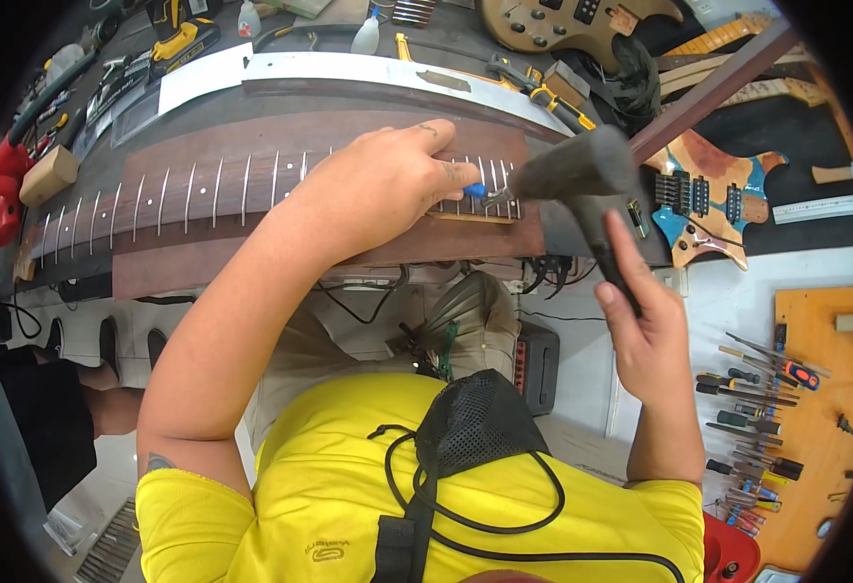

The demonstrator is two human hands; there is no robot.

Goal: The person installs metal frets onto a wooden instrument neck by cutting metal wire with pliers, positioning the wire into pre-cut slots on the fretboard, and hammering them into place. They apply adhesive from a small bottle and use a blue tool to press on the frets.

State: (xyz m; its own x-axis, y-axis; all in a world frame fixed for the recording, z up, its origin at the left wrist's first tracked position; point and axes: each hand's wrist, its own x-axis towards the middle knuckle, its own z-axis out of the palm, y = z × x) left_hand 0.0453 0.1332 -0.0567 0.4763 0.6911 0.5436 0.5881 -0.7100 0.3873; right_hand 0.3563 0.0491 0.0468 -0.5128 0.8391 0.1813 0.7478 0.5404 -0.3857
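Note:
A guitar neck point(178, 196) with metal frets and pale dot inlays lies crosswise on a reddish-brown board at the bench's near edge. My left hand point(397, 180) is over the neck's right part, fingers closed round a small blue-handled tool point(475, 189). Its metal end is by the last frets, partly hidden behind the mallet; I cannot make out its kind. Wrapped round the handle of a black rubber mallet point(577, 165), my right hand point(648, 330) holds the mallet head just above and right of that tool. Whether the head touches anything is unclear.
Behind the neck lie a white strip point(368, 76), a yellow cordless drill point(175, 39) and clamps. A wooden block point(50, 176) sits at left. Guitar bodies, including a blue-and-wood one point(708, 194), lie right. Files hang on an orange panel point(815, 321). Another person's legs point(110, 408) show lower left.

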